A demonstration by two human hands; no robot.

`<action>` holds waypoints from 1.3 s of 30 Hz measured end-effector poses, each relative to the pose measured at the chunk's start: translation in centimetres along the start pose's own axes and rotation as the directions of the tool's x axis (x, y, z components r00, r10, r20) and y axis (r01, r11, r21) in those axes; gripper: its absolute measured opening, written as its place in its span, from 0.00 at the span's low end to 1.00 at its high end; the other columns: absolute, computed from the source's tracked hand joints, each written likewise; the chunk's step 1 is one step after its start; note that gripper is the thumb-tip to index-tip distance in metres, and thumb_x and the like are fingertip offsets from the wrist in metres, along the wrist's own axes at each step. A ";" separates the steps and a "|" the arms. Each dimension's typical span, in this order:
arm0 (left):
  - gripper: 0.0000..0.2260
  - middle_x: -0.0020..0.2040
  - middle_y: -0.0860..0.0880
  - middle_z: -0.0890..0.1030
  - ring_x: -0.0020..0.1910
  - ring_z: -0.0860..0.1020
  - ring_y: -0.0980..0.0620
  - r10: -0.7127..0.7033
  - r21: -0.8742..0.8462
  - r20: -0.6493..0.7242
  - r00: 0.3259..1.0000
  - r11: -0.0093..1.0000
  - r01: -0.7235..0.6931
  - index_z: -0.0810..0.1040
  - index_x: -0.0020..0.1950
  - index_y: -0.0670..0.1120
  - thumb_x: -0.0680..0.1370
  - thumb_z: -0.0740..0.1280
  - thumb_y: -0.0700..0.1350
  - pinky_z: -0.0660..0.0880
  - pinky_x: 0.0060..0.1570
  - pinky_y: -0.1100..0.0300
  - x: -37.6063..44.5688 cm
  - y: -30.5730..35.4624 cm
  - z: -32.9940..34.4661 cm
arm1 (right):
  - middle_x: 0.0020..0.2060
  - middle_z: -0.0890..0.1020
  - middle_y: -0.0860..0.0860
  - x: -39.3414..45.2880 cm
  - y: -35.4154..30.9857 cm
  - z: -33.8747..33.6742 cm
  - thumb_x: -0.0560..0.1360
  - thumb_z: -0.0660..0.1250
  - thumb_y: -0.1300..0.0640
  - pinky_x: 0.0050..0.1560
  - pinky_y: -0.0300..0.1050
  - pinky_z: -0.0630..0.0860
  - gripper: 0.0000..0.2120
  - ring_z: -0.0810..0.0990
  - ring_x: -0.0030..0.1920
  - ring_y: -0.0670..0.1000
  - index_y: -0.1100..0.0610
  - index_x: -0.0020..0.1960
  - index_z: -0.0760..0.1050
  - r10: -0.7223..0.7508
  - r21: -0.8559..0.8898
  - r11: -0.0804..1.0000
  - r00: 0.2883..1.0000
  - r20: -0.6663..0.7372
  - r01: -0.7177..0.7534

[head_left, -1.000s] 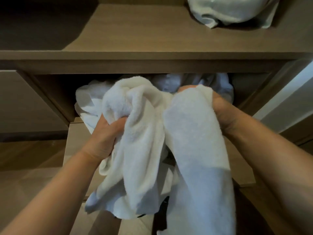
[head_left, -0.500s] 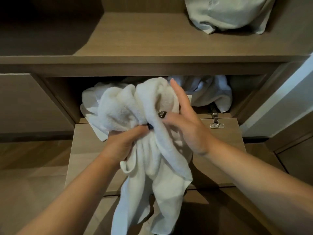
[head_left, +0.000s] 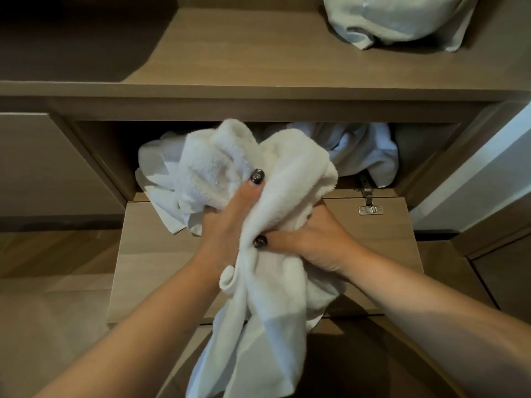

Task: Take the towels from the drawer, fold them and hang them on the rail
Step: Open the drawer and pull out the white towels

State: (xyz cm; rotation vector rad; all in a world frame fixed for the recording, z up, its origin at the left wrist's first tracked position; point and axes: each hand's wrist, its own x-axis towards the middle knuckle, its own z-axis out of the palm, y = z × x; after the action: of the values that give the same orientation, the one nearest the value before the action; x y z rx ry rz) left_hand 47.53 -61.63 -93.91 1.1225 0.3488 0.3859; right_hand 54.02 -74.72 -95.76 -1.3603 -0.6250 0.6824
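A crumpled white towel [head_left: 267,282] hangs bunched between both hands in front of the open compartment. My left hand [head_left: 227,225] grips its upper part, thumb up on the pile. My right hand [head_left: 313,242] grips it from the right, fingers buried in the cloth, thumb pressing across the front. The towel's tail drops down to the bottom edge of the view. More white cloth [head_left: 161,173] lies in the compartment at the left, and a pale bluish cloth [head_left: 365,150] at the right. No rail is in view.
The compartment's flap door [head_left: 149,254] lies folded down and level under my hands, with a metal hinge [head_left: 369,205] at its right. A wooden shelf [head_left: 244,58] above carries a pale bundle [head_left: 402,18]. A white wall edge [head_left: 488,168] stands on the right.
My right hand, open beside the towel half a second ago, now grips it lower down. The bunched towel has shifted slightly right and up.
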 end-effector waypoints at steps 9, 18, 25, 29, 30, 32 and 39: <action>0.39 0.70 0.49 0.75 0.70 0.70 0.46 -0.166 0.430 -0.027 0.986 0.888 0.161 0.72 0.69 0.58 0.62 0.68 0.75 0.67 0.69 0.49 2.9 -2.9 -3.2 | 0.53 0.85 0.55 -0.7 0.4 -1.6 0.60 0.80 0.60 0.50 0.47 0.81 0.22 0.84 0.55 0.55 0.53 0.54 0.84 0.202 0.320 0.934 0.974 -0.100 -0.160; 0.26 0.61 0.47 0.82 0.63 0.79 0.46 -0.358 0.341 0.473 0.805 0.917 0.208 0.83 0.58 0.56 0.65 0.76 0.66 0.76 0.61 0.53 2.2 -3.6 -3.8 | 0.57 0.83 0.57 0.1 1.0 -2.9 0.63 0.81 0.61 0.53 0.53 0.81 0.30 0.82 0.59 0.58 0.59 0.63 0.76 0.026 0.238 0.970 0.958 -0.286 0.044; 0.22 0.57 0.54 0.84 0.59 0.81 0.54 -0.270 0.479 0.436 0.858 0.877 0.032 0.81 0.57 0.57 0.64 0.76 0.48 0.77 0.62 0.49 1.5 -3.9 -3.5 | 0.53 0.85 0.57 -0.3 2.8 -3.2 0.63 0.79 0.64 0.48 0.50 0.81 0.22 0.84 0.55 0.58 0.51 0.55 0.83 0.125 0.329 0.942 0.982 -0.142 -0.072; 0.22 0.58 0.62 0.82 0.59 0.79 0.62 -0.173 0.535 0.495 0.851 0.833 -0.142 0.78 0.59 0.66 0.67 0.78 0.53 0.76 0.55 0.67 1.8 -4.2 -3.6 | 0.56 0.83 0.60 -0.5 3.1 -3.4 0.63 0.79 0.62 0.51 0.56 0.80 0.23 0.82 0.57 0.61 0.53 0.57 0.82 0.200 0.379 0.915 0.970 -0.136 -0.136; 0.25 0.59 0.61 0.81 0.60 0.79 0.62 -0.127 0.551 0.488 0.863 0.812 -0.192 0.76 0.62 0.64 0.67 0.78 0.56 0.76 0.55 0.67 2.0 -4.7 -3.7 | 0.55 0.84 0.59 -0.6 3.1 -3.3 0.61 0.80 0.62 0.50 0.56 0.81 0.24 0.83 0.57 0.60 0.53 0.56 0.82 0.202 0.366 0.922 0.961 -0.189 -0.122; 0.34 0.57 0.56 0.82 0.56 0.81 0.55 -0.116 0.570 0.359 0.926 0.813 -0.119 0.72 0.65 0.54 0.64 0.78 0.62 0.79 0.54 0.60 2.3 -5.6 -4.2 | 0.54 0.85 0.58 -0.8 2.9 -3.6 0.59 0.80 0.62 0.50 0.54 0.81 0.24 0.83 0.55 0.59 0.53 0.54 0.83 0.182 0.321 0.944 0.933 -0.309 -0.078; 0.20 0.53 0.48 0.80 0.47 0.80 0.57 -0.185 0.691 -0.003 0.983 0.710 0.136 0.69 0.68 0.47 0.78 0.69 0.48 0.76 0.39 0.71 3.0 -8.8 -9.2 | 0.49 0.86 0.51 -2.9 0.0 -7.5 0.61 0.75 0.59 0.45 0.48 0.83 0.17 0.86 0.50 0.52 0.44 0.47 0.86 0.192 0.193 0.973 0.904 -0.382 -0.125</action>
State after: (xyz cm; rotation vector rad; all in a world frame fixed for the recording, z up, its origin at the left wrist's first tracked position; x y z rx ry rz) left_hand 47.06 -56.19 -105.82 1.8244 0.5533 0.0425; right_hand 57.76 -81.80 -96.59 -1.3540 -0.1265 0.5491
